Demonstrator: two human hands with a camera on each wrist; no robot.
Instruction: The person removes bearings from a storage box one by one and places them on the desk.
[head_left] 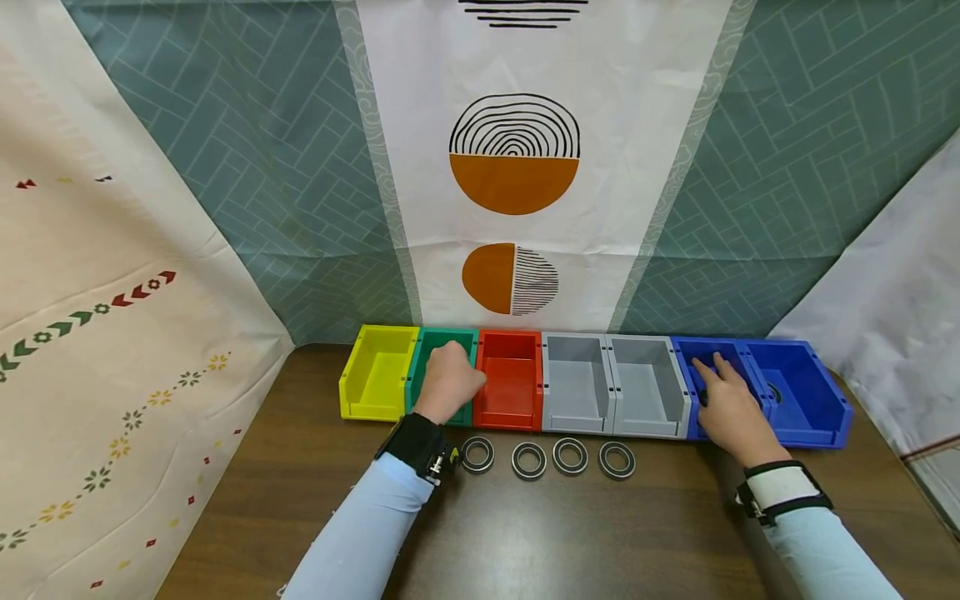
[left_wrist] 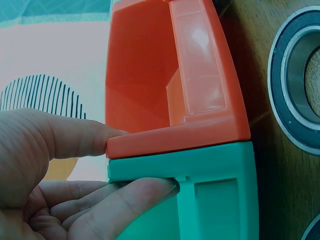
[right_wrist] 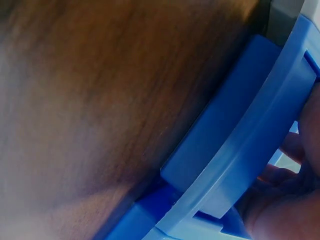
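Note:
My left hand [head_left: 448, 383] is over the line between the green bin [head_left: 422, 346] and the red bin [head_left: 510, 387]. In the left wrist view, one digit lies at the rim of the red bin [left_wrist: 175, 142] and others reach into the green bin [left_wrist: 215, 205], pinching the adjoining walls. My right hand [head_left: 731, 412] reaches into the left blue bin [head_left: 708, 346], its visible fingers extended, with a dark round part beside them. The right wrist view shows that blue bin's front [right_wrist: 225, 125] with partly hidden fingers [right_wrist: 277, 175] behind it.
Several ball bearings [head_left: 528, 461] lie in a row on the wooden table [head_left: 570, 542], in front of the bins. A yellow bin [head_left: 380, 379] stands at the left end, two grey bins [head_left: 577, 387] in the middle. The right blue bin [head_left: 802, 396] contains a ring-shaped part.

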